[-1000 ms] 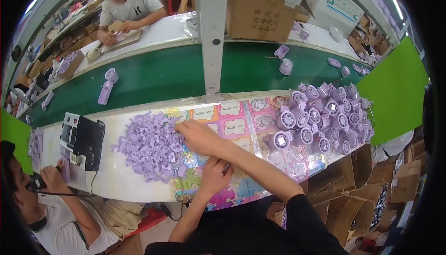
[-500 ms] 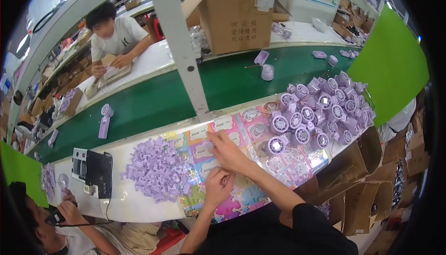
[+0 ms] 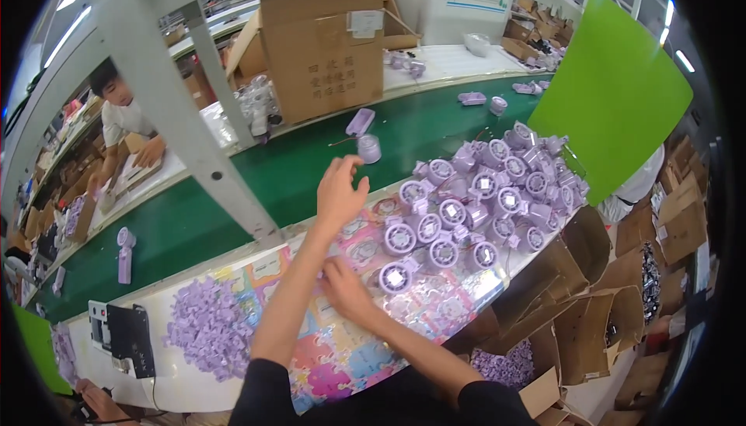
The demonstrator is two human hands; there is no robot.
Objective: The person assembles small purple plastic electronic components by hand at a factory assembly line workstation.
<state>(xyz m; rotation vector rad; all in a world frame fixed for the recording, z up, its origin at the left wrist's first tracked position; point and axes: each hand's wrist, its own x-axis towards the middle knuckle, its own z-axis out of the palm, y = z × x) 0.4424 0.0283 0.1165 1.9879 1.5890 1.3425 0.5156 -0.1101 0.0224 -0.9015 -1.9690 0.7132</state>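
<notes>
My left hand [image 3: 339, 195] reaches over the green conveyor belt with its fingers apart and nothing in them. Just beyond its fingertips stands a round purple fan head [image 3: 369, 149] with a thin wire. A purple oblong shell [image 3: 360, 122] lies right behind that. Low over the colourful patterned mat [image 3: 330, 375], my right hand [image 3: 347, 292] is closed, thumb and fingers pressed together. What it holds, if anything, I cannot make out. To its right spreads a heap of purple fan heads [image 3: 453, 212]. A pile of small purple plastic parts [image 3: 208, 329] lies left of my left forearm.
A metal post [image 3: 210, 166] rises at the bench's far edge. Behind the belt [image 3: 420, 119] stands a large cardboard box [image 3: 322, 61]. A black and white device [image 3: 128, 337] sits at left. Cardboard boxes [image 3: 594, 333] stand at right. A co-worker [image 3: 128, 119] sits across the belt.
My left hand has left the mat and stretched forward to the belt beside the fan head. My right hand has drawn back nearer to me. The whole view has swung to the right.
</notes>
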